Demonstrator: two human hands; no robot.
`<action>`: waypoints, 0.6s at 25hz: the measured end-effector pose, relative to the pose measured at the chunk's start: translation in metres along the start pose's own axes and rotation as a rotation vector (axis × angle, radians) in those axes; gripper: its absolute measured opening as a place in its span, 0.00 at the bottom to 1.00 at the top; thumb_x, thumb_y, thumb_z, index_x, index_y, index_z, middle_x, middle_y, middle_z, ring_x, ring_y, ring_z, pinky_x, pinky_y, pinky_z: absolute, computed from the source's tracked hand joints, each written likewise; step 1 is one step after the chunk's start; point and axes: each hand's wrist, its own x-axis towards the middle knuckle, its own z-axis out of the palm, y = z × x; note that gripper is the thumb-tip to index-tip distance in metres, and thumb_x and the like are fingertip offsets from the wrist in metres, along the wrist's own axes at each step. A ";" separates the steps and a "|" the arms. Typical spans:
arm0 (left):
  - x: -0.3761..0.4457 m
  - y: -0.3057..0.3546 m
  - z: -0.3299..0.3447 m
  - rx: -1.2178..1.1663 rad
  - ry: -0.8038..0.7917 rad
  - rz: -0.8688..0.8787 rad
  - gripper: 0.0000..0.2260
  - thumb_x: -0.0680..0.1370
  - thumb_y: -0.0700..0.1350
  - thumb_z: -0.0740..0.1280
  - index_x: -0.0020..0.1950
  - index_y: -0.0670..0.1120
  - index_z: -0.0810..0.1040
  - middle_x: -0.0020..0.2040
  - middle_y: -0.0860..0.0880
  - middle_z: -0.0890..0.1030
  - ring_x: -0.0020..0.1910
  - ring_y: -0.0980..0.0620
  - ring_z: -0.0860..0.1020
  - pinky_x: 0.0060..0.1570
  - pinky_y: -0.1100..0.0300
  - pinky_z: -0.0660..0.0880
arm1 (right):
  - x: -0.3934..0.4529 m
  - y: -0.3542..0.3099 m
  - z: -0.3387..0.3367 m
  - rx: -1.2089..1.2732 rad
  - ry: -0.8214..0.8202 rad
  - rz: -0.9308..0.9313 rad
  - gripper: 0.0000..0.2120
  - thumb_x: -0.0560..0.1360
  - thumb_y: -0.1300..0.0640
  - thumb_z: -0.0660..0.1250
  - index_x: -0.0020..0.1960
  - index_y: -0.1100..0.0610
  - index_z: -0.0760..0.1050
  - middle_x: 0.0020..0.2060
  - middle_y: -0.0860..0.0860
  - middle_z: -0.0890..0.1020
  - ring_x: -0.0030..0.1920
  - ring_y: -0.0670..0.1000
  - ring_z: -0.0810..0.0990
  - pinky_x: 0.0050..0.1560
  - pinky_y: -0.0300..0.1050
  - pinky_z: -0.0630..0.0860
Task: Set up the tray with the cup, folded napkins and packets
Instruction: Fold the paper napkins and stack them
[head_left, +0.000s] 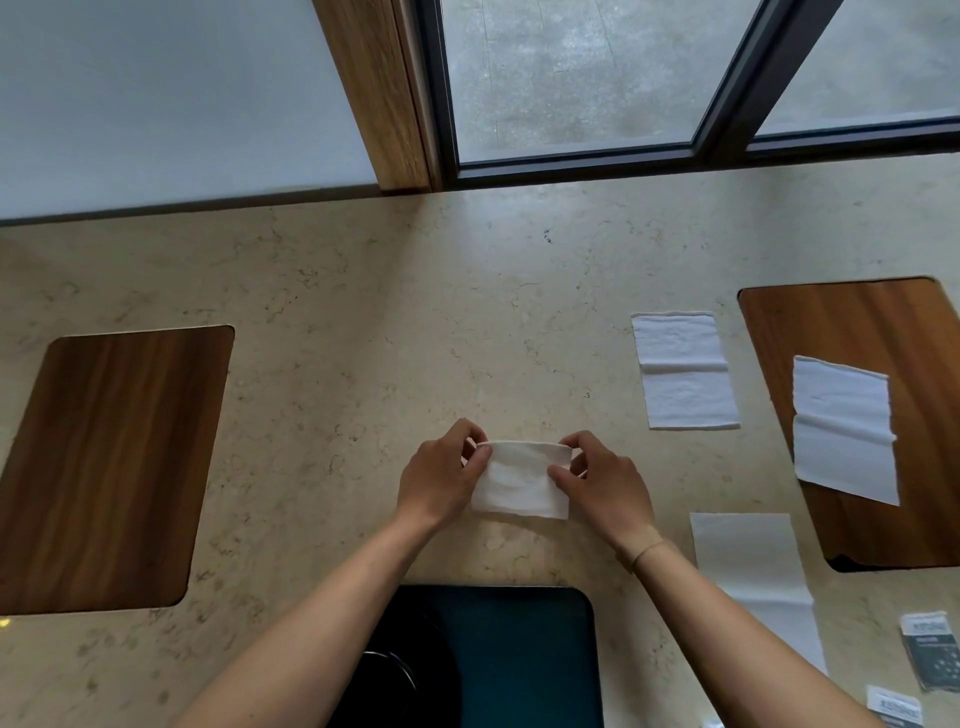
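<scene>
Both hands hold a small white folded napkin (519, 480) just above the beige stone counter. My left hand (441, 480) pinches its upper left corner and my right hand (605, 483) pinches its upper right edge. A dark teal tray (524, 654) lies near the counter's front edge, under my forearms, with a dark round cup (395, 680) partly hidden at its left. Three more white napkins lie unfolded to the right: a first (683, 371), a second (844, 428) and a third (753, 571). Small printed packets (930, 649) sit at the far right.
Two wooden inlays are set in the counter, one at the left (114, 462) and one at the right (852, 322). A wooden post (379, 93) and dark window frames (571, 161) stand behind the counter's far edge.
</scene>
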 end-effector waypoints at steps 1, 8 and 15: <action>0.002 -0.001 0.002 0.029 0.014 0.009 0.03 0.79 0.52 0.64 0.48 0.55 0.73 0.41 0.57 0.80 0.38 0.55 0.79 0.38 0.52 0.79 | 0.002 0.000 0.002 -0.037 0.022 -0.008 0.12 0.74 0.48 0.66 0.57 0.47 0.73 0.38 0.44 0.79 0.36 0.45 0.77 0.29 0.38 0.68; 0.015 -0.008 0.009 0.137 0.074 0.055 0.04 0.78 0.49 0.66 0.46 0.51 0.75 0.40 0.55 0.77 0.37 0.55 0.76 0.34 0.57 0.77 | 0.015 0.000 0.007 -0.228 0.120 -0.092 0.14 0.74 0.48 0.68 0.57 0.49 0.73 0.37 0.45 0.81 0.33 0.48 0.78 0.30 0.41 0.74; 0.018 -0.009 0.013 0.137 0.112 0.074 0.04 0.77 0.49 0.67 0.48 0.50 0.76 0.40 0.56 0.76 0.36 0.56 0.75 0.30 0.63 0.72 | 0.018 0.000 0.008 -0.284 0.150 -0.100 0.16 0.73 0.47 0.67 0.58 0.48 0.71 0.37 0.46 0.79 0.34 0.50 0.77 0.30 0.40 0.69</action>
